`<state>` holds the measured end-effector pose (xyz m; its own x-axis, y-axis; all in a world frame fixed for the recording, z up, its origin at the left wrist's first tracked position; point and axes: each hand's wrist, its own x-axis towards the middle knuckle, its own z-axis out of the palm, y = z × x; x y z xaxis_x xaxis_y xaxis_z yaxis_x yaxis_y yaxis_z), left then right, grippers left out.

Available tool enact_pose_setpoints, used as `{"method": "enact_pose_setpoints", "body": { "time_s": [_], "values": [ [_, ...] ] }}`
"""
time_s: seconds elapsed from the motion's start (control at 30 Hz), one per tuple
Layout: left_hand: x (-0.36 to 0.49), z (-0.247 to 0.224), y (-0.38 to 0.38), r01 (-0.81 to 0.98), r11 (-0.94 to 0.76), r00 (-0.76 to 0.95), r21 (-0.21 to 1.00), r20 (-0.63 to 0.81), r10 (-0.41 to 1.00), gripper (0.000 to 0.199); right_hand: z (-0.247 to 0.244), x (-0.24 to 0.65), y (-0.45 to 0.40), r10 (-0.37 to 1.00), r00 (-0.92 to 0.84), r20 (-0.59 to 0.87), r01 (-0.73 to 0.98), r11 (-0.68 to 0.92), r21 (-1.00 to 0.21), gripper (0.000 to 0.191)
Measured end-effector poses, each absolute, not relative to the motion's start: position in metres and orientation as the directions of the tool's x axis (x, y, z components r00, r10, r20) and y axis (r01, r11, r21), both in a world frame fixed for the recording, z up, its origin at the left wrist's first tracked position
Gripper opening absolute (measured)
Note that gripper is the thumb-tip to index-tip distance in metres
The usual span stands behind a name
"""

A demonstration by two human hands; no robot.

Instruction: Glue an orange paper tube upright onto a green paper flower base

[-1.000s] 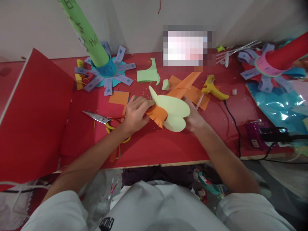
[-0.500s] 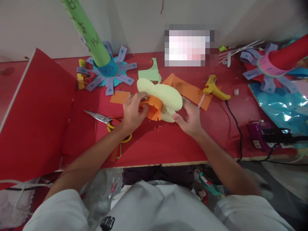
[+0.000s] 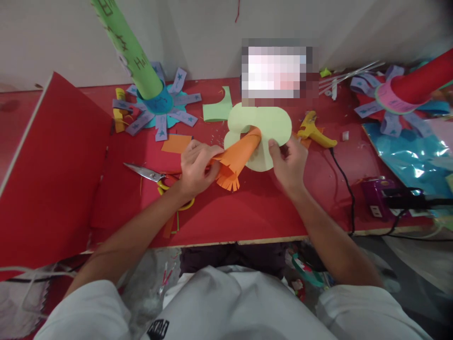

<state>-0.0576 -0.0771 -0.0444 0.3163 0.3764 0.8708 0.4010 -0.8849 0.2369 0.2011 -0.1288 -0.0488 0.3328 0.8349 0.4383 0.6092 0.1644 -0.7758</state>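
Note:
My left hand (image 3: pixel 200 165) is closed on the fringed end of a rolled orange paper tube (image 3: pixel 241 152). The tube's far end passes through the hole of a pale green paper flower (image 3: pixel 278 122) with rounded petals. Thumb and fingers of my right hand (image 3: pixel 290 163) pinch the flower at its right edge. Cut slits spread out along the tube's near rim. Scissors (image 3: pixel 146 173) with yellow and red handles lie left of my left hand, partly hidden by the wrist. Beyond my right hand rests a yellow glue gun (image 3: pixel 316 130).
Against the wall stands a green paper tube (image 3: pixel 130 52) on a blue base with purple strips. A red tube with a pink ring (image 3: pixel 394 99) is at the right. Paper scraps (image 3: pixel 216 109), a red board (image 3: pixel 56 179) and a purple power socket box (image 3: pixel 377 200) also occupy the table.
The flower has turned to face me and moved right, away from my left hand. More of the orange tube now shows between my hands, drawn out toward the left.

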Motion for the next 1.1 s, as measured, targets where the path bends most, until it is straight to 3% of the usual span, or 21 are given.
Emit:
{"method": "enact_pose_setpoints", "body": {
  "time_s": [0.13, 0.23, 0.4, 0.43, 0.57, 0.73, 0.83, 0.93, 1.03, 1.1],
  "values": [
    [-0.060, -0.043, -0.081, 0.445, -0.834, 0.259, 0.326, 0.845, 0.469, 0.018, -0.057, 0.210, -0.121, 0.814, 0.362, 0.454, 0.618, 0.155, -0.771, 0.045],
    [-0.063, -0.045, -0.078, 0.461, -0.742, 0.125, 0.487, 0.792, 0.598, 0.018, -0.064, 0.216, -0.114, 0.795, 0.388, 0.466, 0.609, 0.158, -0.777, 0.044],
    [-0.073, -0.066, -0.041, 0.369, -0.646, -0.150, 0.668, 0.729, 0.668, 0.036, -0.072, 0.223, -0.108, 0.823, 0.411, 0.391, 0.453, 0.188, -0.871, 0.042],
    [-0.077, -0.072, -0.029, 0.355, -0.620, -0.140, 0.699, 0.696, 0.705, 0.041, -0.072, 0.223, -0.108, 0.833, 0.406, 0.376, 0.429, 0.190, -0.883, 0.042],
    [-0.102, -0.098, 0.025, 0.210, -0.732, -0.334, 0.648, 0.752, 0.569, 0.036, -0.066, 0.218, -0.111, 0.878, 0.351, 0.326, 0.360, 0.195, -0.912, 0.046],
    [-0.132, -0.116, 0.072, 0.384, -0.704, -0.307, 0.597, 0.802, 0.512, 0.047, -0.049, 0.207, -0.120, 0.955, 0.194, 0.226, 0.184, 0.191, -0.964, 0.069],
    [-0.141, -0.122, 0.076, 0.339, -0.706, -0.269, 0.622, 0.783, 0.561, 0.049, -0.045, 0.204, -0.123, 0.981, 0.131, 0.145, 0.177, 0.121, -0.977, 0.079],
    [-0.143, -0.118, 0.064, 0.202, -0.724, -0.226, 0.660, 0.751, 0.621, 0.045, -0.051, 0.204, -0.124, 0.992, 0.077, 0.103, 0.314, 0.074, -0.947, 0.081],
    [-0.137, -0.097, 0.042, 0.230, -0.684, -0.157, 0.693, 0.720, 0.676, 0.047, -0.058, 0.202, -0.124, 0.990, 0.059, 0.127, 0.551, 0.074, -0.831, 0.084],
    [-0.125, -0.076, 0.027, 0.332, -0.674, 0.156, 0.660, 0.666, 0.729, 0.054, -0.060, 0.199, -0.125, 0.985, 0.052, 0.162, 0.662, 0.087, -0.744, 0.082]
  ]
}}
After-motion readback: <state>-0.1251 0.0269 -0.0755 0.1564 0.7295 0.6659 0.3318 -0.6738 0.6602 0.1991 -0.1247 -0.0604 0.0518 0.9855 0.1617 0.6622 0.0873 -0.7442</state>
